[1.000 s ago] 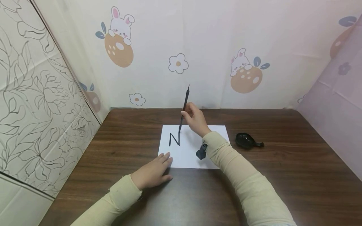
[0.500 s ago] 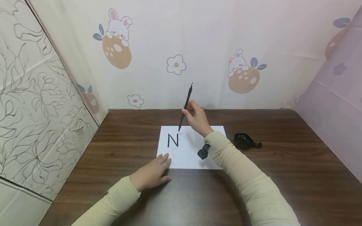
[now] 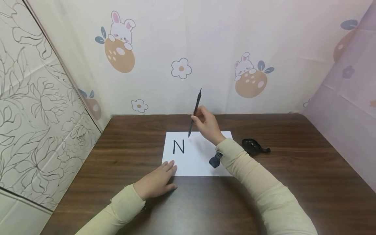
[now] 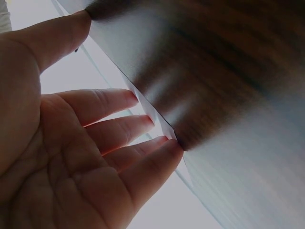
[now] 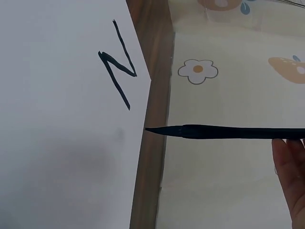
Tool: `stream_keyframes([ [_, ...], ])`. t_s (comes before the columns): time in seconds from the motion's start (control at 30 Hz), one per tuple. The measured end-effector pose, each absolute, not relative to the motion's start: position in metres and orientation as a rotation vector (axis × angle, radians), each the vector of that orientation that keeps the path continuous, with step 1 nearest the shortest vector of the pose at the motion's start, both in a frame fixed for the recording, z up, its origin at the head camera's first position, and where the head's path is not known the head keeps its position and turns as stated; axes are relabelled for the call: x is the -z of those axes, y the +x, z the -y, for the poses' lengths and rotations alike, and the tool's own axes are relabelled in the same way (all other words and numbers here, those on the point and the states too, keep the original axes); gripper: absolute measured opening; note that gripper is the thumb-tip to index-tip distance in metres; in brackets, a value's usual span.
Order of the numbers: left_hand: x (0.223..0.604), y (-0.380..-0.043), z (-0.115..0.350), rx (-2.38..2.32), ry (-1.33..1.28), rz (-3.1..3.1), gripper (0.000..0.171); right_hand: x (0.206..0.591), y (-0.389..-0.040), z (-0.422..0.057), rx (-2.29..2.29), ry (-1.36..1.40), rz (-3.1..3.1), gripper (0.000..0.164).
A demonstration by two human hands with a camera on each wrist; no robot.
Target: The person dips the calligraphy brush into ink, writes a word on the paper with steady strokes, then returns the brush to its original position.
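A sheet of white paper [image 3: 195, 163] lies on the table with a black letter N [image 3: 178, 147] painted on its left part. My right hand [image 3: 208, 125] pinches a dark writing brush [image 3: 197, 104] by the handle, above the far edge of the paper. In the right wrist view the pointed black tip of the brush [image 5: 164, 130] is apart from the sheet, to the side of the N. My left hand [image 3: 157, 181] rests with its fingers spread on the near left corner of the paper. The left wrist view shows its palm side and fingertips [image 4: 164, 155] at the paper's edge.
A small black dish with a short handle [image 3: 253, 147] stands on the wooden table [image 3: 123, 147], right of the paper. Behind the table hangs a pale wall cloth [image 3: 211, 39] with rabbits and flowers. A floral panel [image 3: 38, 98] borders the left side.
The brush has lifted off the top of the N's right stroke and shifted to the right with my right hand. My left hand stays on the paper's corner.
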State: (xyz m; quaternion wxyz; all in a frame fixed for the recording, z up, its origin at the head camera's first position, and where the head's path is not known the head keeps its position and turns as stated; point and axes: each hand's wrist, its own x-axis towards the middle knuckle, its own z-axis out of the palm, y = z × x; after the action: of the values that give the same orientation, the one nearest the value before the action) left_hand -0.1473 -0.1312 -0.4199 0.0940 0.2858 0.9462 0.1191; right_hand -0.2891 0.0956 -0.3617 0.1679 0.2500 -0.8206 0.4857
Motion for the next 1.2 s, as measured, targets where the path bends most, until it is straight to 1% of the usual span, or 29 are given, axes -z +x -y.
stream_keyframes([
  [0.53,0.419,-0.147,0.131,-0.356,0.844,-2.801,0.067,0.366,-0.282,-0.094,-1.300,0.748,2.328,0.013],
  [1.2,0.419,-0.148,0.132,-0.347,0.851,-2.807,0.066,0.377,-0.278,-0.087,-1.314,0.788,2.324,0.015],
])
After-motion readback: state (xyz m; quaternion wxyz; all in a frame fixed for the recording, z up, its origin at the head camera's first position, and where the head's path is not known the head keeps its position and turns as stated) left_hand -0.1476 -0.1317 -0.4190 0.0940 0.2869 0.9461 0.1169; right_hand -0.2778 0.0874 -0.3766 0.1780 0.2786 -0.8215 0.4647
